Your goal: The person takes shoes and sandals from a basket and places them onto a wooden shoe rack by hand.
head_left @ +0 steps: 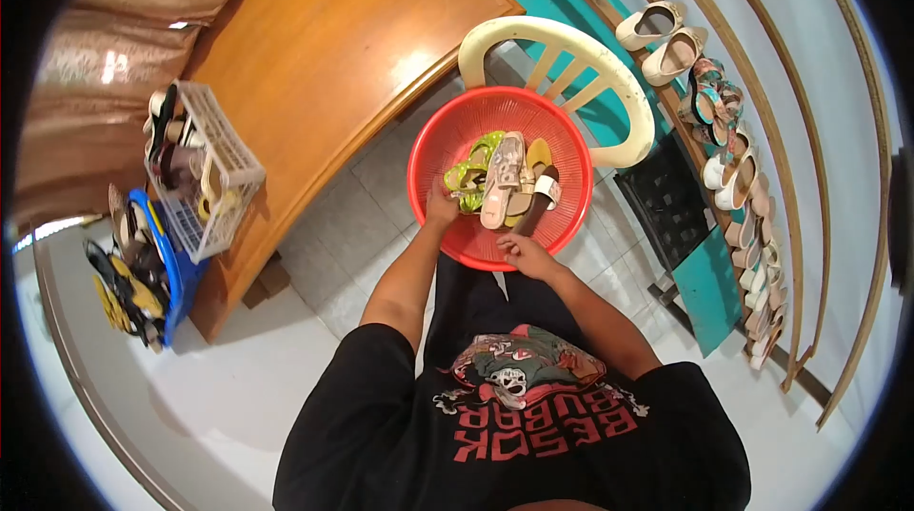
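Note:
A red plastic basket [426,145] stands in front of me with several shoes in it. My left hand [441,206] is inside its left side, fingers curled against a pair of bright green dotted sandals [466,175]; its fingertips are partly hidden. Near the basket's front edge, my right hand [526,254] is closed at the end of a dark brown slipper [533,216] with a white strap. Between the hands lies a pale patterned sandal [505,173]. A yellow-soled slipper [539,153] rests behind the brown one.
A cream plastic chair [628,97] stands behind the basket. The wooden table [352,26] is on the left, with a white crate [205,216] and a blue basket [176,268] of shoes at its end. Several shoes line a wooden rack [681,121] on the right.

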The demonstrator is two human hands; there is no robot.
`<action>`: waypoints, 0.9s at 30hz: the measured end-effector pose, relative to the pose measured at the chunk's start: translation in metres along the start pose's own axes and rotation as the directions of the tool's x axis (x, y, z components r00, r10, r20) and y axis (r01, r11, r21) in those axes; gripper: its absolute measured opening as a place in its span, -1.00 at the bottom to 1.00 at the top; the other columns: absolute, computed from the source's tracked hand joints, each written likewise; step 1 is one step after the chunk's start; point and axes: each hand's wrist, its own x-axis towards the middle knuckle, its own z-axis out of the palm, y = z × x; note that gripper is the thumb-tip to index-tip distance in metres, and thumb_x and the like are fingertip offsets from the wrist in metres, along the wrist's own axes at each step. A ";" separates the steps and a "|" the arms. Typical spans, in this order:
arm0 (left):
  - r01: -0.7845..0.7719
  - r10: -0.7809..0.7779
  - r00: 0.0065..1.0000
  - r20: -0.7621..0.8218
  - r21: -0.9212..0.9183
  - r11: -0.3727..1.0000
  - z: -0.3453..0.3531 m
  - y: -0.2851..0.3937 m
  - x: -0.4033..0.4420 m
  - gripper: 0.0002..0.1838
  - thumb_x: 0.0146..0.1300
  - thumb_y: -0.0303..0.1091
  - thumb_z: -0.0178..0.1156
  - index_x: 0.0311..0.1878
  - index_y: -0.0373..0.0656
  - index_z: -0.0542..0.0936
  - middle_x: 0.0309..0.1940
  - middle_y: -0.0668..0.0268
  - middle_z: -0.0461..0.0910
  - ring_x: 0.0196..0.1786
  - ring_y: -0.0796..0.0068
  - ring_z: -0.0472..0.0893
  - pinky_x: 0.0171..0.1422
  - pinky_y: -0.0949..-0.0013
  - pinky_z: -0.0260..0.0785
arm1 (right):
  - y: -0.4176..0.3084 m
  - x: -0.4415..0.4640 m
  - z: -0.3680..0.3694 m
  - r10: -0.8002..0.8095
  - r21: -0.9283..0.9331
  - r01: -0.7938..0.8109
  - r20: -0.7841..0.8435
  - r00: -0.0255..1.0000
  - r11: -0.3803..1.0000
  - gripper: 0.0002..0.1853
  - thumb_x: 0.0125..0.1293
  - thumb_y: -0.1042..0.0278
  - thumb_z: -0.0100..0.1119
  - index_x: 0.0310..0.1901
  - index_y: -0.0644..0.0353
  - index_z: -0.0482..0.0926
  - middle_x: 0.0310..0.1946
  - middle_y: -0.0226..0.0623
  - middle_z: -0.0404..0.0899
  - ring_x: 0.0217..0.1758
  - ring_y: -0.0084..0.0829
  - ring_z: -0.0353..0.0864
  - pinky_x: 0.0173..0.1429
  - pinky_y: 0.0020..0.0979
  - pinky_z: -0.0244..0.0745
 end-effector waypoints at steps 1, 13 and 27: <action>0.028 -0.028 1.000 0.008 0.047 0.998 0.002 -0.001 0.007 -0.03 0.06 -0.31 0.31 0.49 -0.32 0.02 0.22 -0.21 0.44 0.28 -0.09 0.47 0.42 0.13 0.28 | -0.006 0.010 0.007 0.044 0.187 -0.049 0.033 0.998 0.981 -0.61 0.25 0.59 0.12 0.14 0.22 0.44 -0.04 -0.21 0.56 -0.12 -0.46 0.59 -0.02 -0.40 0.51; 0.303 -0.261 0.854 0.451 -0.022 0.953 -0.014 0.020 0.059 -0.32 0.15 -0.45 0.12 0.38 -0.34 0.23 0.10 -0.12 0.55 0.13 0.08 0.59 0.18 0.23 0.46 | -0.024 0.145 0.060 0.692 0.548 -0.591 0.029 0.721 0.592 -0.23 0.13 0.31 0.40 0.35 0.05 0.22 0.11 -0.16 0.46 0.02 -0.29 0.57 -0.05 -0.24 0.57; 0.315 -0.300 0.879 0.371 0.022 0.949 0.020 -0.005 0.069 -0.27 0.04 -0.20 0.37 0.28 -0.22 0.35 0.13 -0.11 0.54 0.20 0.03 0.56 0.26 0.17 0.42 | -0.012 0.133 0.032 0.561 0.866 -0.237 -0.060 0.826 0.441 -0.67 0.18 0.52 0.21 -0.05 0.07 0.36 -0.38 -0.38 0.48 -0.53 -0.52 0.39 -0.39 -0.43 0.42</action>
